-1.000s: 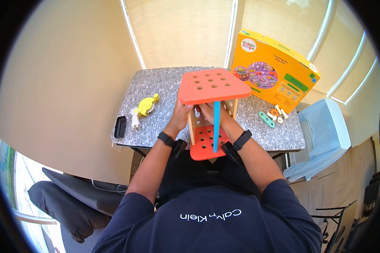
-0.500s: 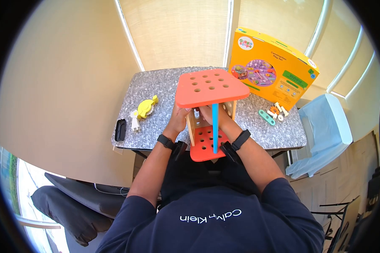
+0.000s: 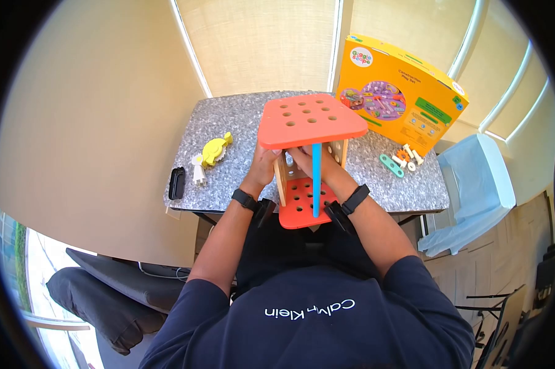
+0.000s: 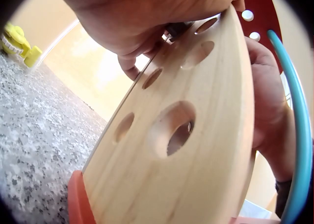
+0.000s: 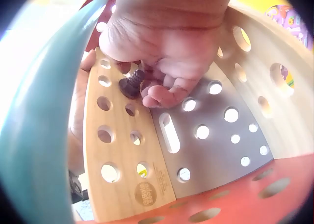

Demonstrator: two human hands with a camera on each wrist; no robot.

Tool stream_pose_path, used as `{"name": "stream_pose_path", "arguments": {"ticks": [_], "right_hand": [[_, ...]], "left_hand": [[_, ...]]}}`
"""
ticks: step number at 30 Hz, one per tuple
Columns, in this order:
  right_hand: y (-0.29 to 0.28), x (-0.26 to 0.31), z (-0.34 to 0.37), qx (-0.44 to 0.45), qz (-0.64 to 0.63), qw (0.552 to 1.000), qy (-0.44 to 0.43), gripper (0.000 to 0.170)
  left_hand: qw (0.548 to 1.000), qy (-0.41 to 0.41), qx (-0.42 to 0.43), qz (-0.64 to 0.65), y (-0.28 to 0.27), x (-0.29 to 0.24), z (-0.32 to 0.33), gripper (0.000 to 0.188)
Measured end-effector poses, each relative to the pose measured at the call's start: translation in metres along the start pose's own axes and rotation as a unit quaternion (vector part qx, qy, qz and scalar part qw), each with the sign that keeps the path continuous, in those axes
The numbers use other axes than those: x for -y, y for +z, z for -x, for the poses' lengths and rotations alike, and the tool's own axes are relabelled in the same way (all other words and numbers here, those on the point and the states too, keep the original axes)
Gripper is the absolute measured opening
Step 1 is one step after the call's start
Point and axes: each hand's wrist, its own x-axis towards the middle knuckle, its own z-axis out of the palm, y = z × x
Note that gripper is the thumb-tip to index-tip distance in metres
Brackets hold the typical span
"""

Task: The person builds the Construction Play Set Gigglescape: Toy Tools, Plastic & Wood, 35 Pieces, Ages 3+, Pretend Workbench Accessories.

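A toy frame has a perforated red top board (image 3: 311, 120), a red lower board (image 3: 299, 203), wooden sides and a blue rod (image 3: 317, 178). My left hand (image 3: 264, 165) grips the wooden side panel (image 4: 211, 131) by its edge, from outside. Reaching inside, my right hand (image 3: 317, 163) has its fingers curled at a dark threaded screw (image 5: 132, 83) beside that panel. The thumb's contact with the screw is hidden in the right wrist view. A grey perforated panel (image 5: 216, 145) joins the wooden sides.
On the grey table (image 3: 228, 114) lie a yellow toy piece (image 3: 215, 150), a white piece (image 3: 199, 172) and a black tray (image 3: 176, 183) at left. A yellow box (image 3: 407, 89) stands behind a teal strip (image 3: 391, 165) and several small parts at right. A blue-covered chair (image 3: 474, 190) is beyond.
The head view has shifted slightly, and the toy's top board sits a little differently in it. Both hands keep much the same places at the toy.
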Motion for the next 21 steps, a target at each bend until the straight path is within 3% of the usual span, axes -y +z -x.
{"name": "stream_pose_path", "arguments": {"ticks": [1,3,4,6,9,13,15,16,18,19,21], "right_hand": [[0.003,-0.007,-0.002,0.000,0.000,1.000,-0.001,0.026],[0.010,-0.028,-0.008,-0.028,0.027,0.981,-0.190,0.028],[0.009,-0.021,-0.006,-0.028,0.027,0.981,-0.189,0.028],[0.006,0.000,-0.001,0.016,-0.080,0.996,0.044,0.030],[0.005,-0.004,-0.004,0.031,-0.061,0.992,0.102,0.032],[-0.001,0.012,0.003,0.023,-0.063,0.992,0.102,0.033],[0.000,0.008,0.003,0.037,-0.028,0.999,-0.015,0.033],[0.000,0.008,0.003,0.037,-0.028,0.999,-0.015,0.033],[-0.002,0.009,0.000,0.056,-0.053,0.994,0.075,0.033],[-0.002,0.009,-0.002,0.055,-0.052,0.994,0.074,0.033],[-0.003,0.010,-0.004,0.077,-0.100,0.983,0.136,0.027]], "left_hand": [[1.000,0.001,0.000,0.000,-0.001,0.001,0.000,0.055],[1.000,-0.013,0.009,0.021,-0.002,0.002,0.000,0.055],[1.000,-0.013,0.009,0.022,0.001,-0.004,0.000,0.055],[0.997,-0.029,0.041,0.058,0.010,-0.020,0.000,0.055],[0.997,-0.037,0.048,0.047,0.007,-0.019,0.001,0.054],[0.999,-0.007,0.032,0.033,0.000,-0.006,-0.001,0.054],[0.998,-0.051,0.040,-0.001,-0.004,-0.005,0.002,0.068],[0.998,-0.051,0.040,0.000,-0.004,-0.003,0.003,0.068],[0.999,-0.034,0.020,0.017,-0.003,0.001,0.002,0.066],[0.999,-0.032,0.021,0.017,-0.003,-0.002,0.001,0.066],[0.994,-0.071,0.066,0.051,-0.003,-0.008,0.002,0.067]]}}
